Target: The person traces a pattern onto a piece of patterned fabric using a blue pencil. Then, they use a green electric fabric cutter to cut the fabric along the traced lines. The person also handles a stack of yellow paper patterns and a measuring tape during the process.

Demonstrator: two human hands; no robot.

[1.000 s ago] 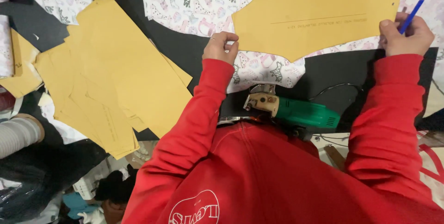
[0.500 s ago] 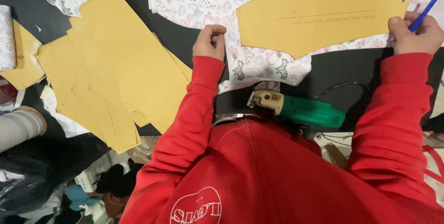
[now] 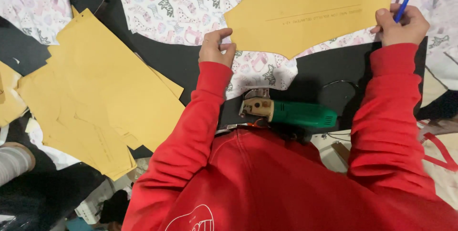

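A yellow-brown paper pattern piece (image 3: 310, 11) lies on white fabric printed with small animals and boots (image 3: 191, 7). My left hand (image 3: 215, 47) rests at the pattern's left tip, fingers curled and pinching at the fabric edge beside it. My right hand (image 3: 400, 25) sits at the pattern's right edge and grips a blue pen (image 3: 403, 4), tip down near the paper. Both my arms are in red sleeves.
A green electric fabric cutter (image 3: 286, 112) with a beige head lies on the black table (image 3: 181, 59) close to my chest, its cord looping right. A stack of more yellow-brown pattern pieces (image 3: 95, 88) spreads at the left. Another person's grey striped sleeve (image 3: 14, 162) shows at the lower left.
The view has shifted, so everything sits further left. My left hand went from the pattern's tip to a fist on the fabric, then back with fingers opened. The pen hand stays at the right edge.
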